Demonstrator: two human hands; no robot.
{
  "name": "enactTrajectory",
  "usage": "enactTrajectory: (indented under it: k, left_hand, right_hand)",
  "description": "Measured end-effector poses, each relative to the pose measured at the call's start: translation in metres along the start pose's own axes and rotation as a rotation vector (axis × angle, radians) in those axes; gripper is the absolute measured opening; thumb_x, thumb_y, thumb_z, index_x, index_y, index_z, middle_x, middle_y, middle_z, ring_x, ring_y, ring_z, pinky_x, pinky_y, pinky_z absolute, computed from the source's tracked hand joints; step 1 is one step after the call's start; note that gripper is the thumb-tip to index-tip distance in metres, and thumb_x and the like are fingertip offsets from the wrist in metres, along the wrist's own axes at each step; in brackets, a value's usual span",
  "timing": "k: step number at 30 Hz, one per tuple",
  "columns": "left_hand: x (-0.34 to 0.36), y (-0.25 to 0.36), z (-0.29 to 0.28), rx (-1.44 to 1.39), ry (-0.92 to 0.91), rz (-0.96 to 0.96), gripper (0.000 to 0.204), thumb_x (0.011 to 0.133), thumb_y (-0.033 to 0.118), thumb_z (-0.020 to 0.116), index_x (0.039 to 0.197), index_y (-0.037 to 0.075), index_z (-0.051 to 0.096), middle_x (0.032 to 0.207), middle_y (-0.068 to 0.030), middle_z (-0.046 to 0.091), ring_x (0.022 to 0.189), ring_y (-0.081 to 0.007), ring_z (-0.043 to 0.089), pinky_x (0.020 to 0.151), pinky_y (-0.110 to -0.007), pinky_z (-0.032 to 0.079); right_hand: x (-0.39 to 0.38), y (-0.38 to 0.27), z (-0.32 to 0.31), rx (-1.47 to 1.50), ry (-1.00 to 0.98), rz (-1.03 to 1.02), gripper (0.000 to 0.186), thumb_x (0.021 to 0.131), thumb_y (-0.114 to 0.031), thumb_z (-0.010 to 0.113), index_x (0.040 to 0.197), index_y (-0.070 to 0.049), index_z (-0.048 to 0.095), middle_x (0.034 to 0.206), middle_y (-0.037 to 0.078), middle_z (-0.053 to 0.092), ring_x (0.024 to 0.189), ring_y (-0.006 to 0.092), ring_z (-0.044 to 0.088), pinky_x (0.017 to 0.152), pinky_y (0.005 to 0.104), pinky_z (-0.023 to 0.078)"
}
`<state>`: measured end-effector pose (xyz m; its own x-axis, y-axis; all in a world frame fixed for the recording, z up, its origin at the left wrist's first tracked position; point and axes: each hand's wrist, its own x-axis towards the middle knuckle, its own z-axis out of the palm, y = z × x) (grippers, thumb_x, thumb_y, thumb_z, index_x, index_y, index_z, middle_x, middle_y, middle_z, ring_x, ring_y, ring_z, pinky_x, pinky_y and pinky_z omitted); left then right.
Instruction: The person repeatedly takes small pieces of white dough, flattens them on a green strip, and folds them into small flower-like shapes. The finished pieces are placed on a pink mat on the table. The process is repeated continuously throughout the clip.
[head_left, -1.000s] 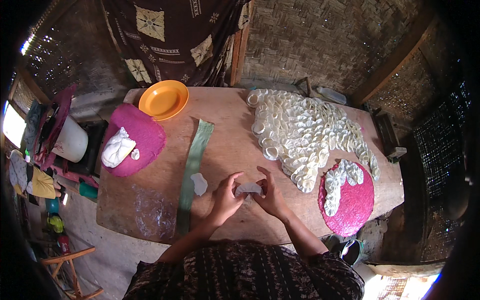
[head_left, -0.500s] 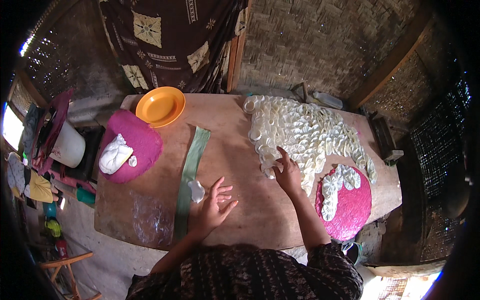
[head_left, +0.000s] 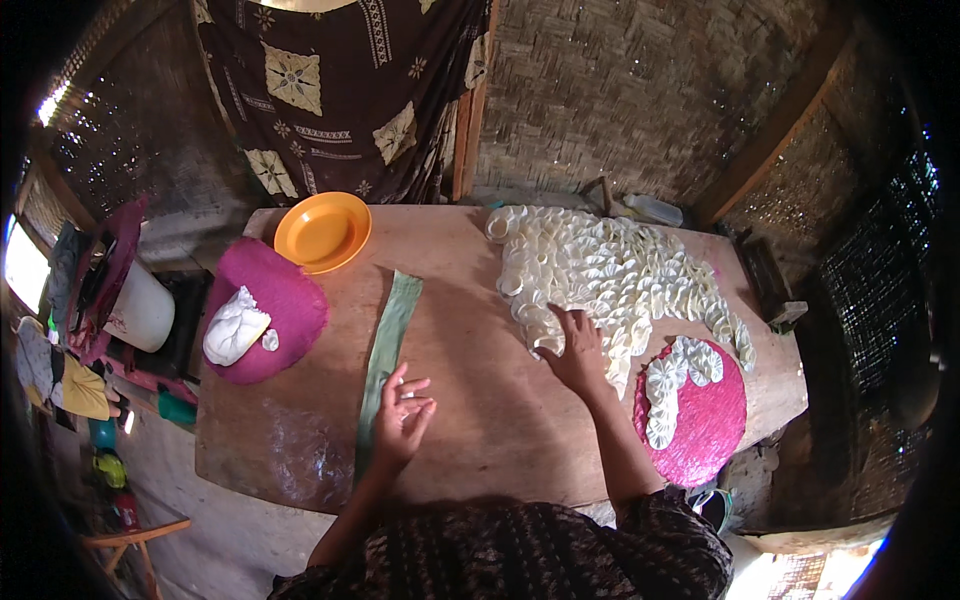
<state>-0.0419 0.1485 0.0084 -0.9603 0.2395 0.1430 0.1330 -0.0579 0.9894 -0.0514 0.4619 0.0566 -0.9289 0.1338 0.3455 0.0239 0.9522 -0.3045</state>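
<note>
My left hand [head_left: 400,430] is over the green strip [head_left: 393,320], its fingers curled together. A bit of white dough [head_left: 407,395] shows between the fingertips, the rest of it hidden by the hand. My right hand [head_left: 580,358] rests at the near edge of many overlapping thin, pale, ridged dough rounds [head_left: 590,260]. Its thumb and fingers are spread, the fingertips touching or just above the rounds. Beside my right forearm lies a round pink mat [head_left: 705,440] with several more ridged rounds [head_left: 662,400] laid in a curve.
At the left, a lump of white dough [head_left: 236,330] and a small piece [head_left: 270,341] lie on a magenta mat [head_left: 295,300]. An orange plate [head_left: 323,233] stands at the table's far left. White powder dusts the wooden table [head_left: 470,400]. A white bucket [head_left: 140,312] stands off its left side.
My left hand has moved left onto the strip and curled its fingers where the white dough piece lay in view. My right hand has flattened over the rounds. The view has tilted up slightly.
</note>
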Motion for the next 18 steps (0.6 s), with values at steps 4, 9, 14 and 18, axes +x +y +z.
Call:
enactTrajectory:
  k: [4, 9, 14, 18]
  left_hand:
    - [0.000, -0.003, -0.033, -0.152, 0.198, -0.054, 0.062, 0.092, -0.002, 0.058, 0.146, 0.004, 0.028, 0.124, -0.0184, 0.054, 0.100, -0.0181, 0.062, 0.090, -0.030, 0.050]
    - [-0.025, 0.013, -0.067, -0.140, 0.372, -0.184, 0.050, 0.098, 0.009, 0.056, 0.142, 0.005, 0.033, 0.120, -0.0124, 0.058, 0.103, -0.0172, 0.059, 0.091, -0.031, 0.048]
    - [-0.056, 0.033, -0.099, 0.159, 0.420, -0.012, 0.044, 0.095, 0.008, 0.059, 0.136, 0.003, 0.044, 0.118, -0.0126, 0.061, 0.100, -0.0185, 0.060, 0.089, -0.032, 0.048]
    - [-0.059, 0.037, -0.149, 0.744, 0.328, 0.179, 0.037, 0.089, 0.006, 0.063, 0.125, 0.000, 0.055, 0.121, -0.0172, 0.061, 0.104, -0.0267, 0.061, 0.092, -0.036, 0.048]
  right_hand:
    - [-0.030, -0.060, 0.034, 0.508, -0.223, -0.102, 0.048, 0.077, -0.028, 0.078, 0.119, -0.013, 0.063, 0.116, 0.011, 0.056, 0.110, 0.0323, 0.053, 0.090, 0.0477, 0.044]
    - [-0.048, -0.140, 0.084, 0.521, -0.236, -0.205, 0.039, 0.082, -0.028, 0.072, 0.117, -0.011, 0.065, 0.119, 0.014, 0.054, 0.109, 0.0347, 0.053, 0.091, 0.0475, 0.044]
    - [-0.042, -0.173, 0.093, 0.351, -0.201, -0.225, 0.042, 0.081, -0.029, 0.072, 0.114, -0.005, 0.064, 0.120, 0.019, 0.052, 0.107, 0.0365, 0.051, 0.092, 0.0463, 0.042]
    - [-0.056, -0.184, 0.086, 0.814, -0.333, 0.167, 0.032, 0.084, -0.021, 0.072, 0.105, -0.002, 0.058, 0.105, 0.017, 0.062, 0.093, 0.0339, 0.062, 0.088, 0.0443, 0.046]
